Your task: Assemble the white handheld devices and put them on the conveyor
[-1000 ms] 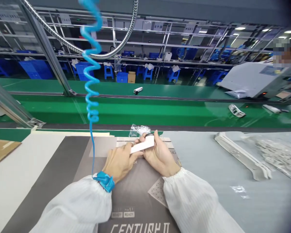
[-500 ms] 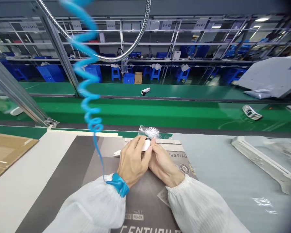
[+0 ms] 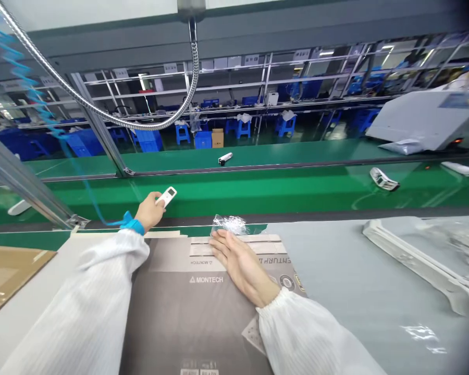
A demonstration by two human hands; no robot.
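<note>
Reaching out over the green conveyor belt, my left hand [image 3: 150, 212] grips a slim white handheld device [image 3: 167, 196] with a small dark screen at its far end. A blue wrist strap [image 3: 132, 224] circles that wrist. My right hand [image 3: 244, 263] is open, its fingers stretched and lying close together above the grey printed cardboard box [image 3: 187, 317]. Just beyond those fingertips is a small crinkled clear bag [image 3: 231, 224] with shiny contents I cannot make out.
White device parts [image 3: 383, 179] lie on the belt [image 3: 258, 192] at right. A long white plastic piece [image 3: 418, 265] rests on the grey mat [image 3: 332, 291]. Brown cardboard [image 3: 15, 273] is at left. A metal post [image 3: 27, 177] and a flexible metal hose [image 3: 156, 125] stand in the left and upper space.
My hands have parted. The left has carried the white device left and forward over the belt; the right has opened and stays above the box. The view has shifted slightly.
</note>
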